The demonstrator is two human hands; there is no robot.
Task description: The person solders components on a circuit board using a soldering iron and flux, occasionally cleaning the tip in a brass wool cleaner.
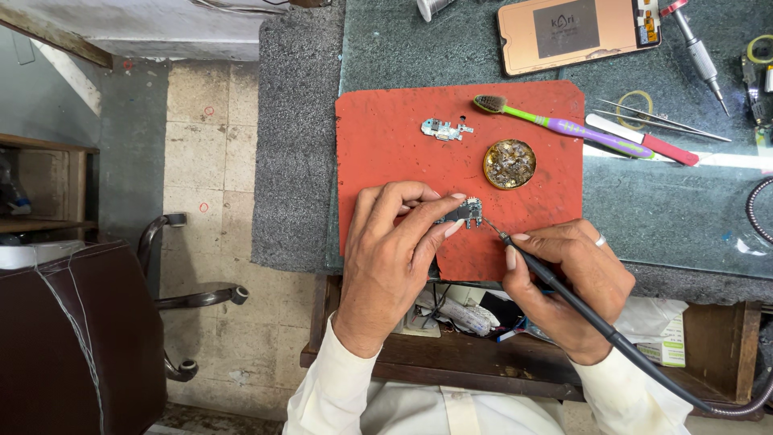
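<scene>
My left hand (394, 250) pinches a small dark circuit board (465, 213) against the red mat (386, 137), thumb and fingers on its left side. My right hand (568, 278) grips a black soldering iron (547, 278) like a pen. Its thin tip (493, 229) touches the board's right edge, and its dark cable (676, 383) trails off to the lower right.
On the mat lie a small metal part (444, 128), a round tin of flux (509, 163) and a green and purple toothbrush (564, 123). Farther back: an opened phone (576, 32), tweezers (660, 119), a red-handled tool (644, 141), a screwdriver (699, 52). A brown chair (80, 330) stands left.
</scene>
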